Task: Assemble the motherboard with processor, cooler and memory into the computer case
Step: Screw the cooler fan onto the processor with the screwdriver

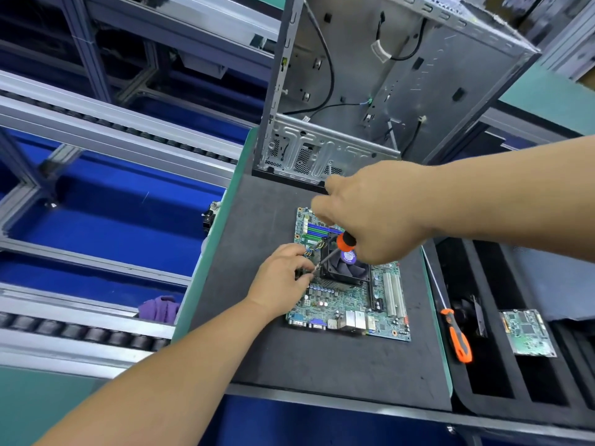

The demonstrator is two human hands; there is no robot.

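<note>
Motherboard (351, 304), green and fitted with a black fan cooler (349, 268), is laid flat on a dark foam mat (322, 365) covering the workbench, with its port side turned toward the near edge. A screwdriver (335, 252) with an orange-and-black handle is gripped in the right hand (376, 217), whose fingers are curled round the handle above the cooler; the shaft is slanted down and to the left, to the cooler's near-left corner. The tip end of that shaft is pinched between the fingertips of the left hand (277, 281), which rests on the board's left edge. Blue and green memory slots (314, 231) are seen on the far-left part of the board. An open grey computer case (386, 85) is stood on the mat just beyond the board, with loose black cables hanging inside. A second orange-handled screwdriver (455, 336) is laid on a black foam tray (495, 375) to the right, where a smaller circuit board (528, 333) is also placed. A purple cloth (159, 309) is lodged by the conveyor rails at left.
</note>
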